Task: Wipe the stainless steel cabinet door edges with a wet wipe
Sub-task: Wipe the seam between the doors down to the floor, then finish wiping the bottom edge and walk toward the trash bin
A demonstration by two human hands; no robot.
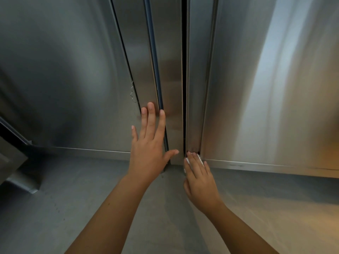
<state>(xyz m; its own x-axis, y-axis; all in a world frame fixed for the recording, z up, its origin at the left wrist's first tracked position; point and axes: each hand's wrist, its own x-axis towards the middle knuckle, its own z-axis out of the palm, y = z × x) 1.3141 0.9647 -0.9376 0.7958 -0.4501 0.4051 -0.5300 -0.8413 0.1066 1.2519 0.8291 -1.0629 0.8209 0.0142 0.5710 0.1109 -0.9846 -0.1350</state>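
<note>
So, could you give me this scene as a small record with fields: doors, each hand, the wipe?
doors: stainless steel, left door and right door, dark gap between them
left hand: flat on the left door near its edge, fingers straight, holds nothing
right hand: presses the wet wipe on the bottom of the right door's edge, beside the gap
wet wipe: white, mostly hidden under the right hand's fingers
floor: grey, below the doors
</note>
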